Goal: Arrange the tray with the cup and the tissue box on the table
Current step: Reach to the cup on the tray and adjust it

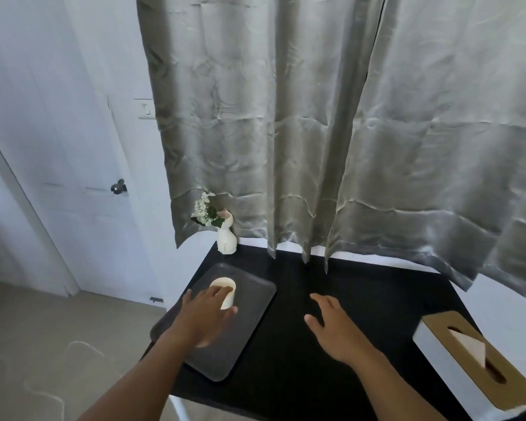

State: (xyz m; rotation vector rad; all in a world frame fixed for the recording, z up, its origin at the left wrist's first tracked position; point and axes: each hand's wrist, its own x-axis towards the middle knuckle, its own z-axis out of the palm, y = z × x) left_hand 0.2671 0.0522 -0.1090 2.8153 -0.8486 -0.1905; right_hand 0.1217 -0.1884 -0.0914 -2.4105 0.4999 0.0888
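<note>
A dark grey rectangular tray (pixel 249 302) lies on the left part of the black table (pixel 362 293). A cream cup (pixel 225 288) stands upright on the tray's far half. My left hand (pixel 205 317) is over the tray with its fingers curled around the near side of the cup. My right hand (pixel 331 326) hovers flat over the middle of the table, fingers spread, holding nothing. A white tissue box (pixel 447 360) with a tan wooden lid and a tissue poking out sits at the table's right front edge.
A white vase with white flowers (pixel 225 235) stands at the table's far left corner. Grey curtains (pixel 346 132) hang over the table's back edge. A white door (pixel 73 177) and beige floor lie to the left.
</note>
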